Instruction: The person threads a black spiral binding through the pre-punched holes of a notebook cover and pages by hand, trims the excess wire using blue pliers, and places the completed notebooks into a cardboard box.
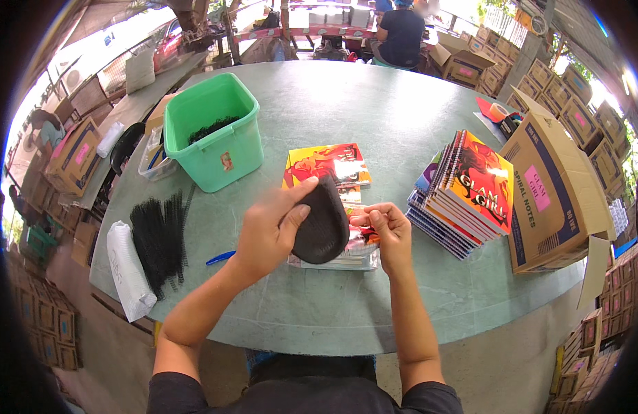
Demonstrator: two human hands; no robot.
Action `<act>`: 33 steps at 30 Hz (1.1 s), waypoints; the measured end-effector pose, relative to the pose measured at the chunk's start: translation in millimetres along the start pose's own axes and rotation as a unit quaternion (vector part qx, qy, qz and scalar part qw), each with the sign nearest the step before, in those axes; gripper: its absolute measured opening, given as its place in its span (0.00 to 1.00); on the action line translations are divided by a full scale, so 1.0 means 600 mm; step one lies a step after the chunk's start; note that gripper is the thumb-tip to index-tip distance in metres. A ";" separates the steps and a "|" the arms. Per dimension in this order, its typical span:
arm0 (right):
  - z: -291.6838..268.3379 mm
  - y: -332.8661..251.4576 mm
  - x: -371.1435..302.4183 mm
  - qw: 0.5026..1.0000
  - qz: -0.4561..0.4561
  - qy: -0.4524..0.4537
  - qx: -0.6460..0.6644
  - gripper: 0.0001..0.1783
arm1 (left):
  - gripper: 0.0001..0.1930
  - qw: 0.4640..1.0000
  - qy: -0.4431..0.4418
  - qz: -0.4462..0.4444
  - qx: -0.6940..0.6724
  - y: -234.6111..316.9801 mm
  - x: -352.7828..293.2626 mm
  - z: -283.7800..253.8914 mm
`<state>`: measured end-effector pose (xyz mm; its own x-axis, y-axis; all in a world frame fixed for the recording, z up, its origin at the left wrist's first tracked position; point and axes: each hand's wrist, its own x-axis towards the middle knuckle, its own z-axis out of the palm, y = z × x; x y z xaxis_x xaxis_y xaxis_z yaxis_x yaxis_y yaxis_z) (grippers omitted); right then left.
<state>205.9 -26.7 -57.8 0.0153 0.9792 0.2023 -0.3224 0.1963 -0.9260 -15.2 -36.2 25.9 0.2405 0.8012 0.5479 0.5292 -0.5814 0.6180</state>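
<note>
Clock read from the worker's seat, centred on the hands, 12 at the far side. The left hand point(267, 224) gripped a black round-ended piece point(322, 224) — thumb on its near face, index finger stretched along its top edge. The piece was tilted up over the middle of the counter point(312, 110), above the yellow-and-red covers point(324, 160), partly hiding them. Right hand point(391, 238), at 3, just beside it: fingers narrow, thumb and forefinger pinched together near the covers. Couldn't tell what, if anything, was in that pinch.

Around them: green bin point(193, 162) at 10 with dark tangled stuff inside, black strands point(157, 234) at 9, white wrapped packet point(129, 272) between 8 and 9, touching or nearly touching the strands. Blue pen point(221, 258) at 8. Spiral notebook stack point(481, 179) between 2 and 3, carton point(553, 200) just beyond it.

My read: step in hand was close two-handed work at the covers, left steadying the piece, right doing the fine part. Next move called for a firm left grip and a light right pinch — and for keeping the dark piece clear of the right fingers' line of sight.
</note>
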 end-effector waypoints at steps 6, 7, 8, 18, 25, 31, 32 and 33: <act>0.007 -0.013 -0.002 0.957 -0.186 -0.023 -0.220 0.18 | 0.21 0.965 0.186 -0.045 -0.179 0.028 -0.012 -0.028; 0.013 -0.021 -0.001 0.904 -0.260 -0.013 -0.339 0.18 | 0.19 0.968 0.169 -0.043 -0.178 0.017 -0.018 -0.027; 0.027 -0.035 0.002 0.832 -0.328 -0.002 -0.448 0.19 | 0.19 0.974 0.162 -0.034 -0.154 0.015 -0.020 -0.027; 0.056 -0.039 0.034 0.765 -0.338 -0.059 -0.545 0.05 | 0.18 0.973 0.142 -0.067 -0.167 0.000 -0.033 -0.043; 0.049 -0.028 0.041 0.711 -0.277 -0.085 -0.641 0.06 | 0.17 0.973 0.127 -0.076 -0.175 -0.001 -0.034 -0.047; 0.048 -0.037 0.044 0.753 -0.347 -0.083 -0.553 0.08 | 0.16 0.978 0.125 -0.065 -0.155 0.001 -0.033 -0.058; 0.049 -0.036 0.044 0.740 -0.321 -0.082 -0.585 0.07 | 0.16 0.975 0.129 -0.068 -0.165 0.001 -0.033 -0.057; 0.051 -0.035 0.044 0.727 -0.294 -0.080 -0.615 0.07 | 0.16 0.973 0.134 -0.071 -0.175 0.001 -0.031 -0.055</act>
<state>183.8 -6.5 -23.3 -0.3349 0.7082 0.6215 0.7876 0.5725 -0.2279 -46.5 -56.3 34.6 -0.0597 0.8386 0.5415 0.2203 -0.5181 0.8265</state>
